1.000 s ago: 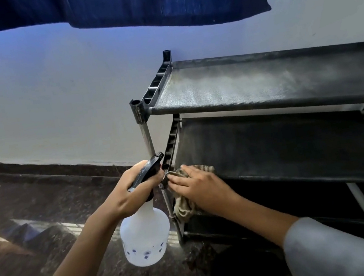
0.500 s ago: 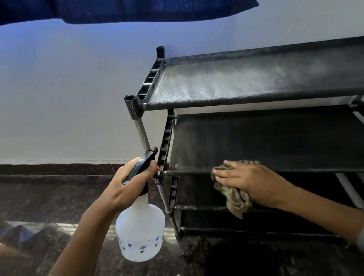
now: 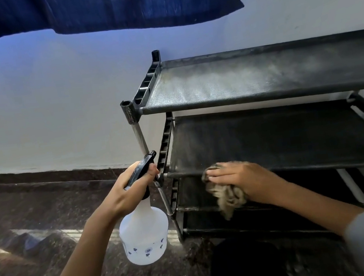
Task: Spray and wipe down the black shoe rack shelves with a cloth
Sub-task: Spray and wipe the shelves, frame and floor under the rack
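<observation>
Left hand [image 3: 128, 189] gripped the spray bottle [image 3: 144, 232] by its black trigger head, hanging just left of the rack [image 3: 265, 96] front post. Right hand [image 3: 242, 179], fingers flat, pressed the cloth [image 3: 227, 196] on the middle shelf [image 3: 283, 136] front rail, near the left end; cloth drooped below the rail.

Shoe rack [image 3: 261, 72] shelves are showing matt black woven fabric, the top one looking greyish and dusty; corner pole [image 3: 139, 135] is gleaming as polished metal, side rails [image 3: 147, 83] looking like glossy black plastic. Spray bottle [image 3: 145, 236] is reading as translucent white plastic with a glossy black trigger head. Cloth [image 3: 227, 196] is looking rough, crumpled, beige. Floor [image 3: 21, 211] is shining like polished speckled stone. Wall [image 3: 51, 99] is looking matt, painted.
</observation>
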The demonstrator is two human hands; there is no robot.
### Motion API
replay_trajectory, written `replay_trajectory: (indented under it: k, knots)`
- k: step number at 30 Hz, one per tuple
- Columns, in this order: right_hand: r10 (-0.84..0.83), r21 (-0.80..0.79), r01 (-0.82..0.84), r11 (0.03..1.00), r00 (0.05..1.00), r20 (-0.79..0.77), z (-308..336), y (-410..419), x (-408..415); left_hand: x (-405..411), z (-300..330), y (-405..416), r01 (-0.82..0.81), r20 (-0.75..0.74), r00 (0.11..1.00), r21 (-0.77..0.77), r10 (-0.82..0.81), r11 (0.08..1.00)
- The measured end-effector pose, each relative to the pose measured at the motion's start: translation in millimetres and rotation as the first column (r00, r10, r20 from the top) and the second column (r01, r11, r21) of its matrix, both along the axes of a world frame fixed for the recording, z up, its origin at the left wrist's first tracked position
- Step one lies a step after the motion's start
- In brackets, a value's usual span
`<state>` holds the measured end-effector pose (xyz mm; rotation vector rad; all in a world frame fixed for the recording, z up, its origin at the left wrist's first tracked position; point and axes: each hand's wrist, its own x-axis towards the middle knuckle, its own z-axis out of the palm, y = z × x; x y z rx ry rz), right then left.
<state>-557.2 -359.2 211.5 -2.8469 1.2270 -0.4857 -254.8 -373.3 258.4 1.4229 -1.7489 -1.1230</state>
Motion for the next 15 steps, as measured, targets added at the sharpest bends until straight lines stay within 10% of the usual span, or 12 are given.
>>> replay_trajectory:
  k: [6, 15]
  knots:
    - [-0.032, 0.061, 0.033, 0.998, 0.999, -0.022, -3, 12, -56, 5, -2, -2, 0.031, 0.005, 1.0, -0.011, -0.03, 0.999]
    - [-0.034, 0.073, 0.034, 0.997, 0.999, 0.0, 14, -17, 100, 4, 3, 3, 0.028, 0.007, 1.0, -0.026, -0.028, 0.999]
